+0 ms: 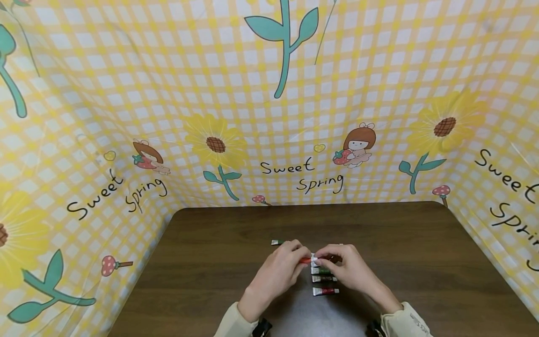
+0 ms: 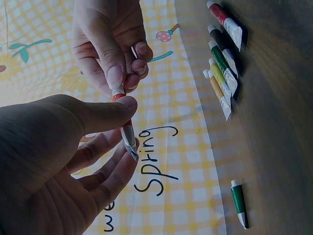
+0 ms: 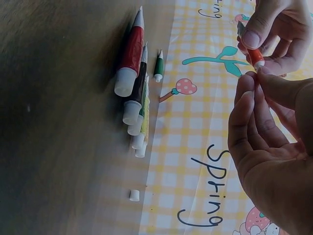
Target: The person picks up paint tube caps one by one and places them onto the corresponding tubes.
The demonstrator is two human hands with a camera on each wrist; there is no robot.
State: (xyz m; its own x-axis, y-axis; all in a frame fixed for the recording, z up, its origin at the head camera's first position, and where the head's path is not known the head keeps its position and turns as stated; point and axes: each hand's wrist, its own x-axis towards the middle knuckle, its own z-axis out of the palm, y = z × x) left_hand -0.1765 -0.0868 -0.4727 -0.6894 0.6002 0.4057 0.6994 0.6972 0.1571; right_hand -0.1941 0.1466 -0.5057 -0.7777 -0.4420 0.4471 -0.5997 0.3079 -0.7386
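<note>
Just above the table, my left hand [image 1: 278,267] pinches a small orange-red paint tube [image 2: 128,133] between thumb and fingers. The tube's crimped silver end points away from the right hand in the left wrist view. My right hand [image 1: 353,270] pinches the tube's white cap end [image 2: 117,91] with thumb and fingertips, which partly hide it. Below the hands is a row of paint tubes: red [image 2: 226,22], dark [image 2: 222,46], green [image 2: 221,62], yellow [image 2: 220,77] and ochre [image 2: 218,89], all with white caps.
A single green tube [image 2: 238,201] lies apart, beyond my left hand. A loose white cap [image 3: 134,195] sits on the brown wooden table [image 1: 210,290] near its far edge. Checked yellow cloth [image 1: 269,117] hangs behind and at both sides.
</note>
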